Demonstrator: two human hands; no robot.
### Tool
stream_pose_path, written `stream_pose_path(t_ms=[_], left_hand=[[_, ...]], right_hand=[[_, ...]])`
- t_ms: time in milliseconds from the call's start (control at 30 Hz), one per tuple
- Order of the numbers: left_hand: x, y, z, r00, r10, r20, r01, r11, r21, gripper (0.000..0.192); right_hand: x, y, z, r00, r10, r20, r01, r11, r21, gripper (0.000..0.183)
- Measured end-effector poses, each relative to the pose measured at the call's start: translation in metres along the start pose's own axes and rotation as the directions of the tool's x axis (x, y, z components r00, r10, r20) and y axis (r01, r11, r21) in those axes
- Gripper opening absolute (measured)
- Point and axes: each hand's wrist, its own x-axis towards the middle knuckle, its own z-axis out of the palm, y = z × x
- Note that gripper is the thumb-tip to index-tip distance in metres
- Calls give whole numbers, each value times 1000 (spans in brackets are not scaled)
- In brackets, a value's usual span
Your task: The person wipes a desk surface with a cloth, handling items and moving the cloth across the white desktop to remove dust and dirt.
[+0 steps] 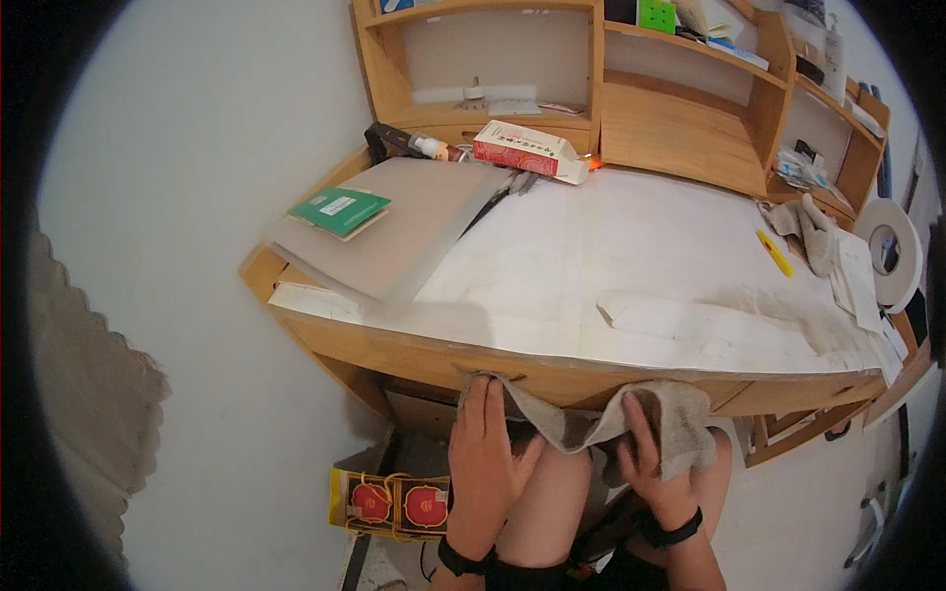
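Observation:
A grey-beige cloth (565, 428) hangs between my two hands in front of the wooden desk's front edge (414, 356), sagging in the middle. My left hand (480, 462) has its fingers extended upward over the cloth's left end, close to the drawer front. Farther right, my right hand (658, 473) pinches the cloth with its fingers partly wrapped in folds, and a loose flap (684, 428) drapes over them. Both hands are above my bare knees. Some fingertips are hidden by the fabric.
White paper (532, 288) covers the desktop. On it lie a translucent folder (399, 229) with a green booklet (340, 210), a red-and-white carton (528, 150), a yellow cutter (774, 253), gloves (809, 233) and a tape roll (890, 255). Below left stands a patterned gift box (395, 506).

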Motion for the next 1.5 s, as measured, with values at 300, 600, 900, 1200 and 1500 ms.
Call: stream_pose_path(t_ms=[300,600,900,1200,1500], left_hand=[[2,-3,21,999,-47,-21,23,772,-635,70],[-9,-10,35,996,57,-69,-86,824,-560,62],[-27,-19,45,995,-91,-35,85,986,-146,65],[-9,12,52,953,-253,-165,135,846,-516,84],[13,69,48,834,-449,-320,57,648,-759,82]], right_hand=[[1,11,-22,998,-55,-22,48,969,-244,60],[-36,48,-3,998,53,-30,-59,964,-260,67],[-12,38,-8,990,-139,-30,127,958,-259,56],[26,27,-25,881,-449,-148,437,893,-107,28],[53,-19,-109,827,-478,-294,490,871,-38,32]])
